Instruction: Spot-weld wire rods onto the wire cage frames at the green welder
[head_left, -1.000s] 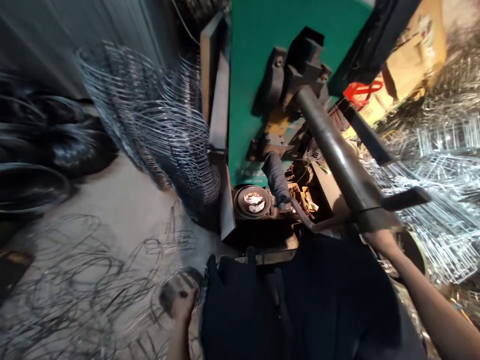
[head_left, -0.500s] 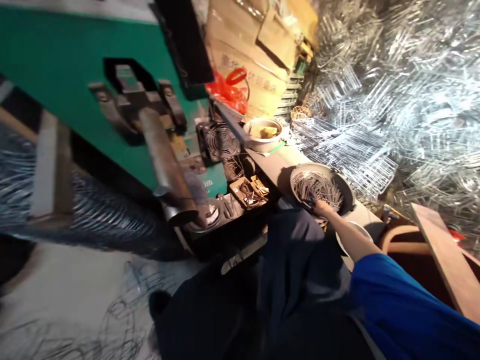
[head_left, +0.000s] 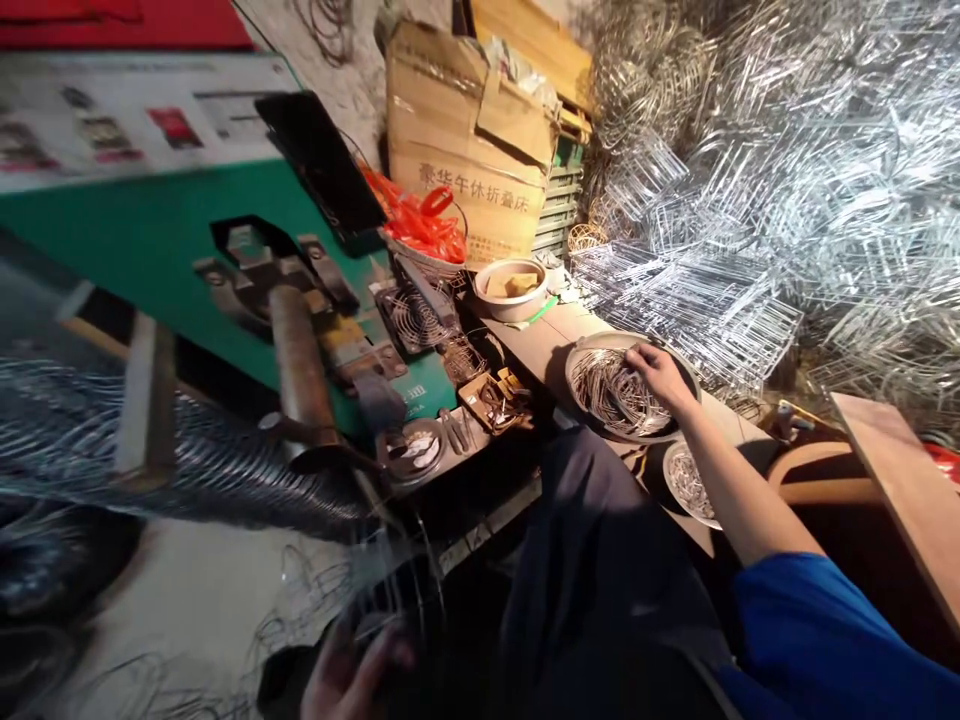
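My right hand [head_left: 661,374] reaches over a round basin [head_left: 694,378] full of thin bent wire pieces [head_left: 611,390]. Its fingers are closed together at the wire, but whatever they hold is too small to make out. Low in the view, my left hand [head_left: 356,668] is smeared by motion in front of my dark trousers. Blurred thin wires [head_left: 390,565] show just above its fingers; whether it grips them is unclear. To the left stands a green machine [head_left: 150,240] with a metal cylinder [head_left: 298,350] sticking out toward me.
Shiny wire racks [head_left: 697,310] are piled at the right. Beside the basin sit a smaller bowl of bits [head_left: 688,482] and a tub [head_left: 512,300] with yellowish pieces. A cardboard box [head_left: 465,150] stands behind. A wooden plank [head_left: 900,500] leans at right; loose wire [head_left: 292,610] litters the floor.
My left hand has come into view at the bottom, with blurred wires above it. My right hand has risen from deeper in the basin toward its far right side. The camera view has tilted.
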